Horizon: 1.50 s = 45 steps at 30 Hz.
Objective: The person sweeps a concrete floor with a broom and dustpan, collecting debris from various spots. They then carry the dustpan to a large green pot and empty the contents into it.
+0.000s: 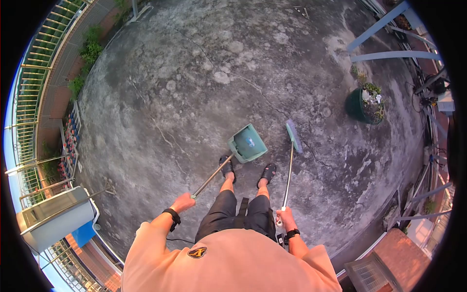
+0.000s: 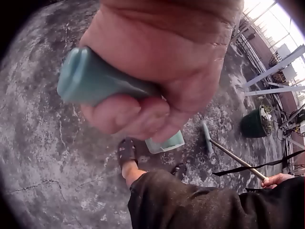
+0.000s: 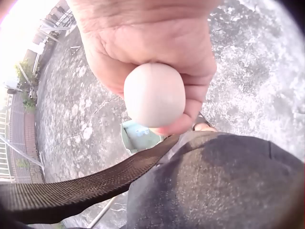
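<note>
Two tools are being gripped: the dustpan (image 1: 247, 131) by the left hand (image 1: 183, 202), curled round the green end (image 2: 97, 80), and the broom (image 1: 294, 136) by the right hand (image 1: 287, 217), curled about the white end (image 3: 155, 98). The dustpan is being held ahead of the shoes (image 1: 267, 175), left of the broom, a scrap (image 1: 250, 141) being borne inside; contact with the floor (image 1: 185, 87) cannot be told. Sweeping is probably being served best by short strokes toward the dustpan, pressed flat. Most room is being offered ahead; the right is being narrowed by a pot (image 1: 357, 106) and a frame (image 1: 377, 28), the left is being bounded by a railing (image 1: 36, 66), wide swings being best avoided there
</note>
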Each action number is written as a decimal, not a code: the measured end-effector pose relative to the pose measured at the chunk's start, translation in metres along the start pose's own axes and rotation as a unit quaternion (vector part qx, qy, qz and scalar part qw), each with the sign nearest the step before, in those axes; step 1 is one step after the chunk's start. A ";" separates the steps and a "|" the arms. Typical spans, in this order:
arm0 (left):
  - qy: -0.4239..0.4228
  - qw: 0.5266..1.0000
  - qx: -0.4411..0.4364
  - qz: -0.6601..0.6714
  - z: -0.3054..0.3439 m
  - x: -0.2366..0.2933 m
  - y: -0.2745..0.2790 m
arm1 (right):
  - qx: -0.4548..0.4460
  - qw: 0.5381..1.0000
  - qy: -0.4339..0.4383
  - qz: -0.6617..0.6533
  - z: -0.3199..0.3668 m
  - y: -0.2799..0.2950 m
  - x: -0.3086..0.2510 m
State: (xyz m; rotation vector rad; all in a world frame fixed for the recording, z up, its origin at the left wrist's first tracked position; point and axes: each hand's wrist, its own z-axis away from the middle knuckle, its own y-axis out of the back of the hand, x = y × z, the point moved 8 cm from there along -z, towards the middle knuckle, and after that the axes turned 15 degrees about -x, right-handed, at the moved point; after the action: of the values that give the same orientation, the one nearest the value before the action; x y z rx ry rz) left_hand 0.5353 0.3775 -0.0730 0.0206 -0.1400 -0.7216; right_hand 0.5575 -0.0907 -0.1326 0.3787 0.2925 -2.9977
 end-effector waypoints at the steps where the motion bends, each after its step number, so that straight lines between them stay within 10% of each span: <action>1: -0.017 0.998 0.054 -0.041 -0.004 0.000 0.001 | -0.004 1.000 0.011 0.003 0.004 0.002 -0.008; 19: -0.024 0.998 0.050 0.043 -0.066 -0.038 -0.096 | 0.028 0.998 0.007 0.061 0.037 -0.004 -0.061; 25: 0.099 0.984 0.028 0.146 -0.061 -0.059 -0.106 | 0.020 0.994 -0.012 0.107 0.022 -0.013 -0.051; 34: -0.080 0.984 0.115 0.110 -0.049 -0.026 -0.048 | 0.021 0.994 -0.050 0.096 0.014 -0.030 -0.074; 36: -0.169 0.883 -0.256 0.355 -0.068 -0.004 -0.083 | 0.038 0.996 -0.028 0.081 0.023 -0.034 -0.082; 40: -0.174 0.718 -0.375 0.560 -0.027 0.052 -0.051 | 0.017 0.998 0.009 0.060 0.040 -0.047 -0.102; 45: -0.214 0.654 -0.379 0.618 -0.015 0.102 -0.023 | 0.000 0.996 0.039 0.081 0.042 -0.043 -0.133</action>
State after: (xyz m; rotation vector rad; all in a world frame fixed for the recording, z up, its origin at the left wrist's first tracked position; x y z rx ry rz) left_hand 0.5978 0.2919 -0.0774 -0.9917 -0.2499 0.6775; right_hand 0.6706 -0.0467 -0.0509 0.4956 0.2557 -2.8292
